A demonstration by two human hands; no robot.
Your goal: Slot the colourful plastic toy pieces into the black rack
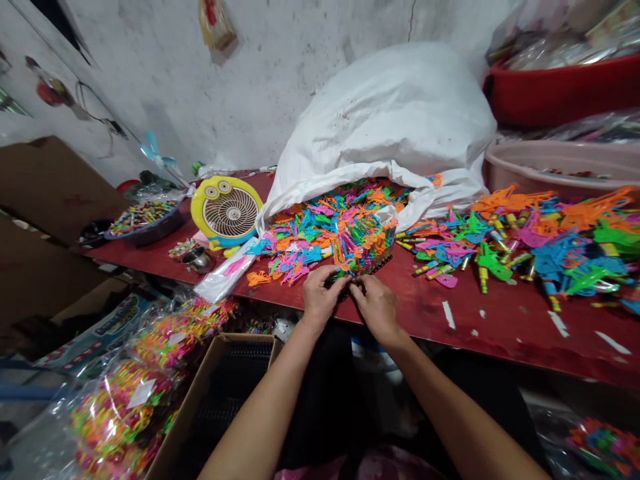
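Note:
My left hand and my right hand meet at the table's front edge, thumbs and fingertips drawn together. Whatever they pinch is too small and covered to name. Just beyond the fingertips stands a dark rack holding rows of upright coloured plastic pieces in orange, green, pink and blue. Behind and left of it, a heap of loose plastic pieces spills from the mouth of a big white sack.
The red table carries a yellow fan, a metal cup and a basin of small tubes at left. More plastic pieces with striped tubes lie right. An open carton and filled bags sit below left.

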